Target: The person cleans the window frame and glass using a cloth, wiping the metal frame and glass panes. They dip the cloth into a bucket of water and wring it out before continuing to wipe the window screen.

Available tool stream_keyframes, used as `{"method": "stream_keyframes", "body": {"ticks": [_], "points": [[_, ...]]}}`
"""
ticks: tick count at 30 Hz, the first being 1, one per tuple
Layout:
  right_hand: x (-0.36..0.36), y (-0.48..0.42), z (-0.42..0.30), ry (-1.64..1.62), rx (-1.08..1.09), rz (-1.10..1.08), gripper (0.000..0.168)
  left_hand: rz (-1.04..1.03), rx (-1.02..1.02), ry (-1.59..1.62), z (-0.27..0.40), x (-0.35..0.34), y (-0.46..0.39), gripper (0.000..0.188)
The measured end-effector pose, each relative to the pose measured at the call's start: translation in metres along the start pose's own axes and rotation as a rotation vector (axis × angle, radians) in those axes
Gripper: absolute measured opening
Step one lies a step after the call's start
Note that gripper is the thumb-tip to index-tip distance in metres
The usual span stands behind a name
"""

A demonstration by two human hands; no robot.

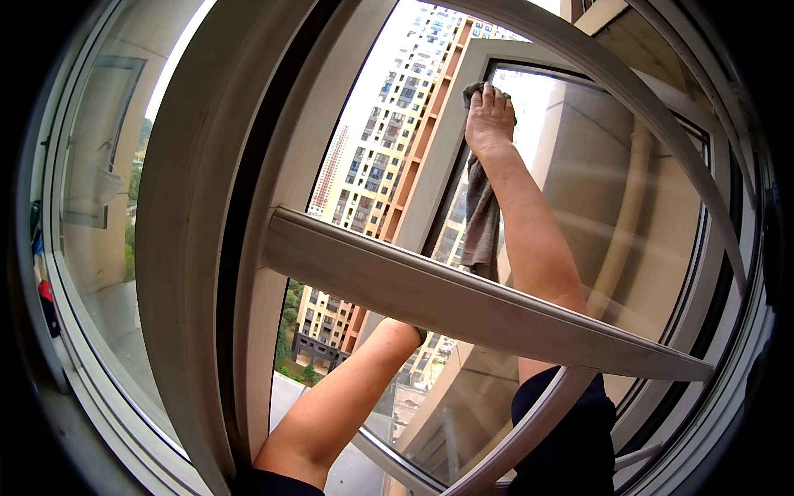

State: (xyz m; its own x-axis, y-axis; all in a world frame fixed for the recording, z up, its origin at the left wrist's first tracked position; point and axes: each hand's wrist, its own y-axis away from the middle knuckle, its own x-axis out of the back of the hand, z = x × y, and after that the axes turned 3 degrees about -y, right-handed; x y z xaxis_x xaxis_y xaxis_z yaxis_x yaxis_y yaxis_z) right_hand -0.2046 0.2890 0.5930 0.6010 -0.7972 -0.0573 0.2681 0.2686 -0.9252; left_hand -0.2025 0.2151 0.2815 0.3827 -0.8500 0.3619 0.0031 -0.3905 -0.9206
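Observation:
Fingers bent over a bunched grey-brown cloth (482, 229), my right hand (490, 121) presses it at the upper left corner of an open casement window's glass pane (583, 186). The rest of the cloth hangs down below the wrist, beside the forearm. This pane sits in a pale sash (428, 186) swung outward. Both of my arms reach outside through the window frame. The left forearm (356, 378) passes through the lower opening, and the frame's crossbar (397, 279) hides my left hand. A small dark edge shows at the left wrist, too little to identify.
A thick upright frame post (186, 248) stands left of my arms, with another glass pane (124, 248) beyond it. The crossbar runs between my two arms. A curved frame bar (527, 434) passes near my right sleeve. Tall buildings (384, 130) and a drop lie outside.

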Motion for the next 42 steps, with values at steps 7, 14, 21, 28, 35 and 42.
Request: {"method": "stream_keyframes", "body": {"ticks": [7,14,21,28,35,42], "points": [[0.023,0.052,0.045,-0.163,0.284,0.219,0.025,0.271,0.135,0.013,-0.016,-0.034,-0.005,0.021],[0.025,0.004,0.101,0.115,-0.151,0.402,0.034,0.8,0.037,-0.124,0.0,-0.046,-0.005,0.024],[0.002,0.057,-0.02,-0.072,0.126,0.131,0.044,0.096,0.36,0.196,-0.008,-0.021,-0.003,0.036],[0.02,0.173,-0.031,-0.366,0.635,0.201,0.031,-0.203,0.177,-0.051,-0.021,0.01,0.005,0.032],[0.054,0.183,-0.035,-0.63,0.635,0.128,0.026,0.124,0.138,-0.112,-0.021,-0.012,0.032,0.022],[0.014,0.096,0.022,-0.214,0.408,0.239,0.03,0.13,0.151,-0.161,0.033,-0.033,0.006,0.023]]}}
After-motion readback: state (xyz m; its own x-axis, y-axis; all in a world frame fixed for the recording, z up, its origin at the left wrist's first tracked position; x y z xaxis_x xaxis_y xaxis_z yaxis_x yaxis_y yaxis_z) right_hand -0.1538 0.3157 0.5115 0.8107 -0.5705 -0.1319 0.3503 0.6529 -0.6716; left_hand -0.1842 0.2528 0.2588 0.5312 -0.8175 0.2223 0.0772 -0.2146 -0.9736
